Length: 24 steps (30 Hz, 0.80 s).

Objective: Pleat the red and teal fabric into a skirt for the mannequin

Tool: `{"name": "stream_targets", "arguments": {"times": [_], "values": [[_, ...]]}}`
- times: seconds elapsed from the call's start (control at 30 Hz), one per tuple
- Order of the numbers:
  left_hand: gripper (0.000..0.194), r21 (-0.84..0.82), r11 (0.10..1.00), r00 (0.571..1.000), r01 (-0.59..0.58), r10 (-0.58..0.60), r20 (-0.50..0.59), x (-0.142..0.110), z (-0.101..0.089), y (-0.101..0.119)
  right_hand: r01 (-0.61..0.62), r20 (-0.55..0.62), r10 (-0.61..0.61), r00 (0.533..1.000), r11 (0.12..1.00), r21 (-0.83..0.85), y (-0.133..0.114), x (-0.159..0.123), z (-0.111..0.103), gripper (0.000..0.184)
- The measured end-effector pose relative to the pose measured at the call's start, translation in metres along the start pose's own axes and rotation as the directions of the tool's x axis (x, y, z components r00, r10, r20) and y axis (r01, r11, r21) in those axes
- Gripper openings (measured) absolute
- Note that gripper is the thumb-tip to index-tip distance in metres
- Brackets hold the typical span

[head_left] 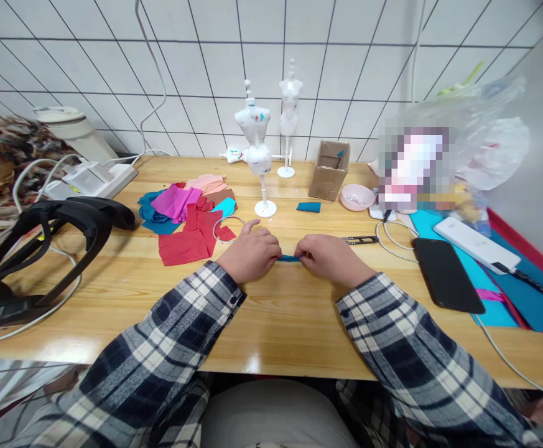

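Between my two hands a narrow strip of dark teal fabric [289, 258] is held stretched just above the wooden table. My left hand [255, 252] pinches its left end, with the thumb sticking up. At the other end, the fingers of my right hand [328, 256] are closed on the strip. Beyond my hands lies a flat teal fabric piece [309, 206]. A pair of thread snips [362, 239] rests behind my right hand. Near my left hand are a thin hoop [219, 231] and a heap of red fabric [190, 239].
White miniature dress forms [252, 127] stand at the back beside a cardboard box [329, 171] and a pink bowl [357, 198]. On the right lie a black phone [448, 275], a white power bank [476, 244] and cables. A black headset-like frame [51, 249] occupies the left.
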<state>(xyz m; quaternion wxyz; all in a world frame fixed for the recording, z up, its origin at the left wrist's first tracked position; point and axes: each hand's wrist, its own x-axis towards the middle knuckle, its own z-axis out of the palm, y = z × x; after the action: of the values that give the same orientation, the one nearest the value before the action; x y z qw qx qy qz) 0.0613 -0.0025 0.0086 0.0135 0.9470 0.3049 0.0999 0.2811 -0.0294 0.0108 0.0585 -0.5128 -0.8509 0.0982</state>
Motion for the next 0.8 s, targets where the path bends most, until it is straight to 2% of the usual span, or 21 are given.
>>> {"name": "stream_targets", "arguments": {"times": [0.13, 0.3, 0.47, 0.57, 0.7, 0.8], "values": [[0.019, 0.099, 0.993, 0.998, -0.069, 0.067, 0.019, 0.002, -0.001, 0.005, 0.041, 0.027, -0.038, 0.999, 0.993, -0.108, -0.008, -0.003, -0.003, 0.016], [0.018, 0.146, 0.982, 0.993, -0.118, 0.116, 0.028, 0.001, -0.004, 0.01, 0.078, 0.107, -0.058, 0.993, 0.979, -0.188, -0.015, -0.008, -0.014, 0.021], [0.017, 0.144, 0.984, 0.993, -0.104, 0.094, 0.076, -0.002, -0.012, 0.016, 0.097, 0.18, -0.053, 0.982, 0.965, -0.242, -0.027, -0.018, -0.02, 0.027], [0.018, 0.132, 0.987, 0.993, -0.092, 0.081, 0.089, 0.0, -0.014, 0.016, 0.06, 0.161, -0.018, 0.987, 0.963, -0.261, -0.036, -0.021, -0.019, 0.025], [0.012, 0.056, 0.997, 0.993, -0.056, 0.049, 0.109, 0.005, -0.011, 0.009, 0.02, 0.146, 0.011, 0.989, 0.978, -0.209, -0.032, -0.018, -0.016, 0.026], [0.013, -0.13, 0.991, 0.993, -0.008, 0.023, 0.118, 0.005, -0.005, -0.003, 0.013, 0.122, -0.007, 0.993, 0.999, -0.044, -0.014, -0.011, -0.013, 0.026]]}}
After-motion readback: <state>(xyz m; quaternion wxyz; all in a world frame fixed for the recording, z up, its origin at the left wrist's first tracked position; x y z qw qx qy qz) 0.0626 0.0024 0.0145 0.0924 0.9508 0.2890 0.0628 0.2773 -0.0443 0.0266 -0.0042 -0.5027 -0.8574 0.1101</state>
